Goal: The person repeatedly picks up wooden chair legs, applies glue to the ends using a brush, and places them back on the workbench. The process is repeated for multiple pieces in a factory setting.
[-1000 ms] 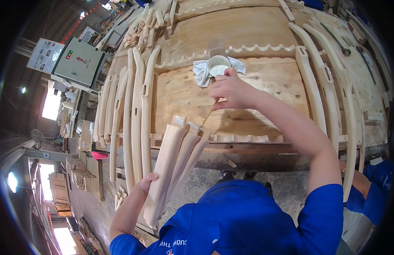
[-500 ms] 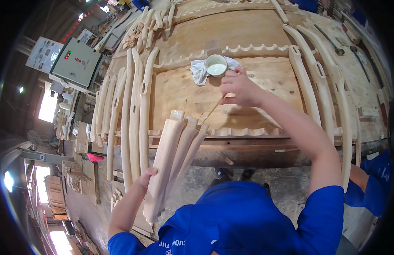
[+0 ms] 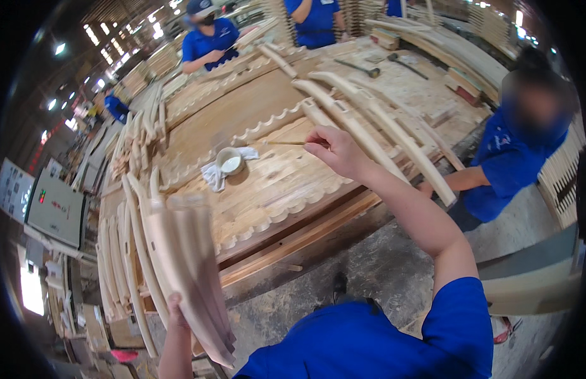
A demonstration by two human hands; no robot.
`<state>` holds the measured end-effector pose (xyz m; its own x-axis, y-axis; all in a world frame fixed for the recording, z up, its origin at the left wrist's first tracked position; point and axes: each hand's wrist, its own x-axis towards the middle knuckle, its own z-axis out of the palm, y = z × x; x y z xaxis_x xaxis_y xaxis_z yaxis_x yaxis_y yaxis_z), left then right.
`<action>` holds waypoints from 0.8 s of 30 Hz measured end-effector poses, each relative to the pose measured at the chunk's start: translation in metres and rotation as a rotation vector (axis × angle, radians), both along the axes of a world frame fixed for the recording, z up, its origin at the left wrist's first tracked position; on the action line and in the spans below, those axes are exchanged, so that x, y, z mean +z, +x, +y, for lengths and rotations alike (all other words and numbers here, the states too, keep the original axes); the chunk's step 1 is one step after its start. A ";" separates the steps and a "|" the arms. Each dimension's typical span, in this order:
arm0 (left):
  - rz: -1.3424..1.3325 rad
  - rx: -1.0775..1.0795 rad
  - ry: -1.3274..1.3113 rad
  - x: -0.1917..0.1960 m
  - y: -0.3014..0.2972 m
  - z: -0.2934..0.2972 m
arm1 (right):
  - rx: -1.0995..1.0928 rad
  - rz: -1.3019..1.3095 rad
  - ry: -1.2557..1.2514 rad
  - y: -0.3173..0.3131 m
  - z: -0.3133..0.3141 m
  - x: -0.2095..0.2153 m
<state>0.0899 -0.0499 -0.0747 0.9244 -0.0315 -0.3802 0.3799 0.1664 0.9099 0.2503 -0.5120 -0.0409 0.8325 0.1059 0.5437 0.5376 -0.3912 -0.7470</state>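
Note:
In my left hand (image 3: 174, 309) is a bundle of pale wooden slats (image 3: 191, 271), gripped by its lower side edge and tilted at the lower left; its upper ends are blurred. My right hand (image 3: 334, 151) pinches a thin yellowish stick (image 3: 285, 143) above the table, its free tip pointing left and apart from the slats. Left of that tip stands a small round cup (image 3: 230, 162) with whitish liquid inside. A crumpled white cloth (image 3: 214, 178) lies under and beside the cup.
The wooden worktable (image 3: 274, 165) carries scalloped rails (image 3: 293, 211) and long curved posts (image 3: 381, 129) at the right. More posts (image 3: 138, 252) lean at the left. A co-worker (image 3: 504, 164) at the right touches a post; other people (image 3: 209, 41) stand at the far side.
The view has swung to the right, bringing co-workers into sight. The stick's tip has left the slat ends; my right hand has moved away from the bundle, which my left hand still holds.

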 end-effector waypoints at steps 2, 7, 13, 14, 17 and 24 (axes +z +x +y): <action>-0.225 0.165 -0.018 0.000 0.005 0.017 | -0.040 0.155 0.073 -0.030 -0.009 0.010; -0.685 0.149 -0.325 0.053 0.056 -0.081 | -0.141 0.096 0.321 -0.113 -0.077 0.009; -0.751 -0.003 -0.635 0.097 0.094 -0.209 | -0.368 0.102 0.580 -0.224 -0.181 0.000; -0.671 -0.065 -0.686 0.104 0.102 -0.236 | -0.428 0.100 0.587 -0.242 -0.197 -0.004; -0.523 -0.238 -0.707 0.119 0.133 -0.347 | -0.616 0.121 0.565 -0.295 -0.240 -0.017; -0.125 -0.251 -0.574 0.077 0.191 -0.647 | -0.795 0.184 0.592 -0.394 -0.302 -0.053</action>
<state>0.2807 -0.6969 0.0022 0.8986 -0.4196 -0.1282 0.3675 0.5603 0.7423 -0.1438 -0.8137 -0.0934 0.6202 -0.7623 0.1848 0.1387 -0.1254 -0.9824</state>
